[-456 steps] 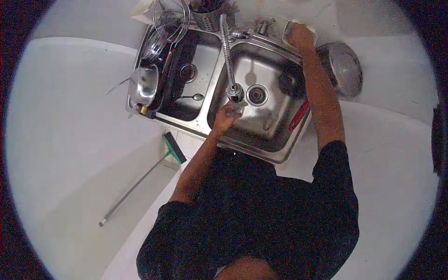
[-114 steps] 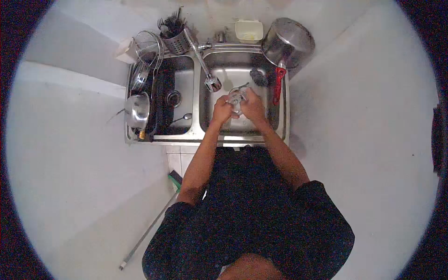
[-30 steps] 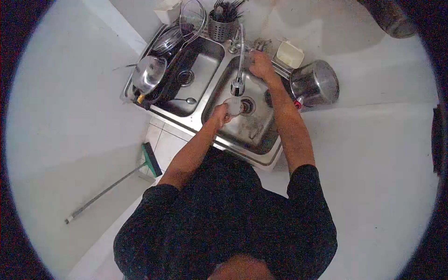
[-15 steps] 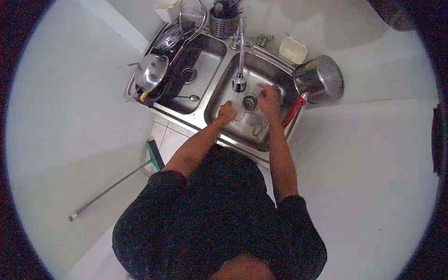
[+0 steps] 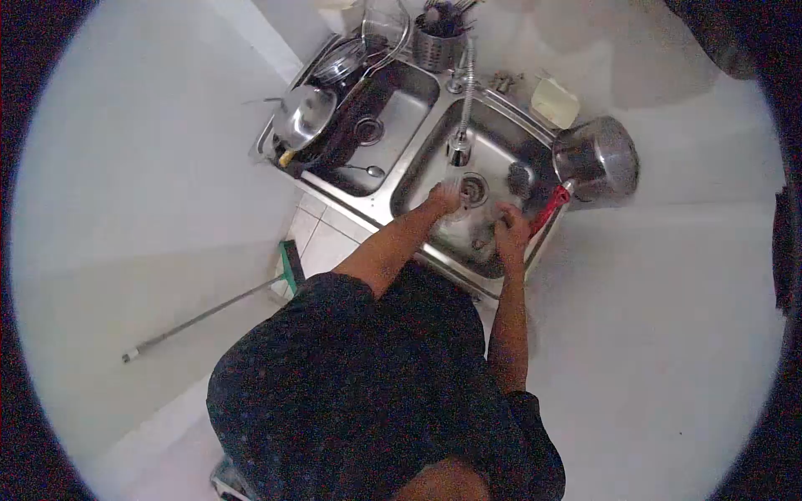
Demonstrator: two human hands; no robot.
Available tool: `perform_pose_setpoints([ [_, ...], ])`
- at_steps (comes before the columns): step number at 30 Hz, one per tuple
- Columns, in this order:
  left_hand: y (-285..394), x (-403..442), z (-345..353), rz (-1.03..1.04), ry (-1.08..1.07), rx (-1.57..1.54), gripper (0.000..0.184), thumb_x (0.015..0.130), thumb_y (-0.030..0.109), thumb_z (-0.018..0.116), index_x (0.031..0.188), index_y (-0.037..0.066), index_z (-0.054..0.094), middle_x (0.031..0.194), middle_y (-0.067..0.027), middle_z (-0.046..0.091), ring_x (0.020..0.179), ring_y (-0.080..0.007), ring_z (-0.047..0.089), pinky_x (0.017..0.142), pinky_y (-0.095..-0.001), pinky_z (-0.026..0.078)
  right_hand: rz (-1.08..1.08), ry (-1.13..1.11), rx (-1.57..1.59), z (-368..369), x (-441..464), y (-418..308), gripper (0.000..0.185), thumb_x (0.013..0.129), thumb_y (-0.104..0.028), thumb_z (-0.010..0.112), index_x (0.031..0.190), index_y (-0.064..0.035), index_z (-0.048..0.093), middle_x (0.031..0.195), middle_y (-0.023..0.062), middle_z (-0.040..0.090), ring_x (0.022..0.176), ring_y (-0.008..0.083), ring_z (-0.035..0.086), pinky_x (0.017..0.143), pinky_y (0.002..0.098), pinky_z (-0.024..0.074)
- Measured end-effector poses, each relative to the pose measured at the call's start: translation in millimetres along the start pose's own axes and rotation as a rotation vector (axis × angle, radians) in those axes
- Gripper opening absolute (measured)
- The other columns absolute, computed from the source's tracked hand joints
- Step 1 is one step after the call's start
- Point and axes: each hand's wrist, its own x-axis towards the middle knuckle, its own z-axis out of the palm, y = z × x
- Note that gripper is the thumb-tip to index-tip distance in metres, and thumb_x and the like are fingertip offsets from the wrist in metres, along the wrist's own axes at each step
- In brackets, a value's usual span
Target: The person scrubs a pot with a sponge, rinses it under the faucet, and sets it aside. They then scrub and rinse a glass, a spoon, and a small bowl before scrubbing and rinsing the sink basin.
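Note:
My left hand (image 5: pixel 446 198) is closed under the running faucet head (image 5: pixel 458 150), in the right basin (image 5: pixel 434 138) of a steel double sink. Something clear seems to be in its grip, but water and blur hide what it is. To the right, my right hand (image 5: pixel 511 232) hovers over the near right part of the basin, fingers bent and apart, with nothing visible in it. A dark scrubber-like lump (image 5: pixel 518 178) lies beyond it. The round drain (image 5: pixel 474 190) sits between the hands and the faucet.
A steel pot (image 5: pixel 597 159) with a red handle (image 5: pixel 551 209) stands at the sink's right edge. Bowls and a strainer (image 5: pixel 386 33) crowd the left side. A spoon (image 5: pixel 373 171) lies in the left basin. Behind are a utensil holder (image 5: pixel 439 50) and a pale dish (image 5: pixel 555 102).
My right hand has drawn back toward the near side of the basin, away from the dark lump. My left hand stays under the faucet. The whole view has shifted slightly.

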Motion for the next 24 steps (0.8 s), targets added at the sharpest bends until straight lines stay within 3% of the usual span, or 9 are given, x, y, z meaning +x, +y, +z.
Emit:
perform_pose_setpoints([
  [1, -29, 8, 24, 0.147, -0.007, 0.033, 0.044, 0.082, 0.033, 0.059, 0.116, 0.006, 0.055, 0.105, -0.017, 0.061, 0.093, -0.0335, 0.061, 0.079, -0.0473, 0.052, -0.006, -0.019, 0.011, 1, -1, -1, 0.035, 0.072, 0.002, 0.056, 0.107, -0.0016, 0.063, 0.109, 0.0144, 0.065, 0.104, 0.0281, 0.061, 0.094, 0.036, 0.0438],
  [3, -35, -4, 11, 0.156, -0.082, -0.112, 0.04, 0.083, 0.034, 0.059, 0.112, 0.006, 0.056, 0.103, -0.016, 0.061, 0.091, -0.0334, 0.061, 0.079, -0.0492, 0.052, -0.019, -0.004, -0.006, 8, -4, 8, 0.036, 0.071, 0.002, 0.056, 0.107, -0.0016, 0.063, 0.108, 0.0135, 0.065, 0.103, 0.0275, 0.061, 0.095, 0.0358, 0.0435],
  [6, -24, -34, -24, -0.38, -0.242, -0.979, 0.035, 0.084, 0.035, 0.058, 0.106, 0.007, 0.057, 0.099, -0.0145, 0.06, 0.088, -0.0332, 0.062, 0.078, -0.052, 0.052, 0.025, -0.042, 0.04, 6, -5, 4, 0.036, 0.072, 0.002, 0.055, 0.107, -0.0015, 0.062, 0.106, 0.0126, 0.065, 0.101, 0.0262, 0.061, 0.094, 0.0354, 0.0434],
  [10, -4, -73, -67, -0.535, -0.23, -1.6, 0.029, 0.086, 0.035, 0.056, 0.098, 0.009, 0.059, 0.093, -0.0124, 0.06, 0.084, -0.0331, 0.062, 0.077, -0.0558, 0.053, -0.015, -0.037, 0.006, 7, -8, 9, 0.034, 0.073, 0.002, 0.055, 0.107, -0.0012, 0.062, 0.105, 0.0126, 0.065, 0.099, 0.0252, 0.061, 0.093, 0.035, 0.0433],
  [12, -4, -82, -72, -0.512, -0.237, -1.664, 0.028, 0.086, 0.036, 0.056, 0.094, 0.009, 0.06, 0.091, -0.0114, 0.06, 0.082, -0.033, 0.062, 0.076, -0.0577, 0.053, -0.026, -0.027, 0.028, 9, -11, 14, 0.034, 0.073, 0.002, 0.056, 0.107, -0.0012, 0.062, 0.106, 0.013, 0.064, 0.1, 0.0252, 0.061, 0.093, 0.036, 0.0439],
  [14, -35, -74, -38, -0.363, -0.321, -1.557, 0.042, 0.084, 0.033, 0.062, 0.114, 0.005, 0.05, 0.107, -0.0122, 0.057, 0.089, -0.0317, 0.062, 0.078, -0.0508, 0.056, -0.002, -0.02, 0.06, 12, -14, 21, 0.035, 0.072, 0.003, 0.056, 0.106, -0.0011, 0.062, 0.106, 0.0131, 0.064, 0.1, 0.0252, 0.061, 0.092, 0.0366, 0.0448],
  [16, -43, -58, -28, -0.482, -0.398, -1.599, 0.043, 0.084, 0.035, 0.061, 0.114, 0.007, 0.049, 0.106, -0.0112, 0.057, 0.088, -0.0289, 0.062, 0.074, -0.0449, 0.057, 0.051, -0.013, 0.102, 17, -14, 33, 0.036, 0.071, 0.004, 0.057, 0.106, -0.0011, 0.062, 0.105, 0.0131, 0.065, 0.1, 0.0252, 0.061, 0.091, 0.037, 0.0459],
  [19, -27, -40, -37, -0.858, -0.461, -1.732, 0.031, 0.086, 0.043, 0.055, 0.096, 0.013, 0.059, 0.089, -0.0083, 0.062, 0.079, -0.0236, 0.062, 0.065, -0.0387, 0.057, 0.021, 0.0, 0.102, 21, -18, 46, 0.037, 0.07, 0.007, 0.056, 0.106, -0.001, 0.062, 0.103, 0.0129, 0.066, 0.099, 0.0245, 0.062, 0.09, 0.0362, 0.0474],
  [24, -21, -38, -42, -0.667, -0.397, -1.548, 0.034, 0.086, 0.04, 0.057, 0.102, 0.009, 0.06, 0.095, -0.0089, 0.064, 0.085, -0.0204, 0.062, 0.067, -0.0333, 0.056, 0.003, 0.002, 0.031, 10, -22, 32, 0.032, 0.074, 0.001, 0.06, 0.105, -0.0027, 0.063, 0.104, 0.0128, 0.066, 0.101, 0.0269, 0.061, 0.093, 0.0364, 0.0455],
])
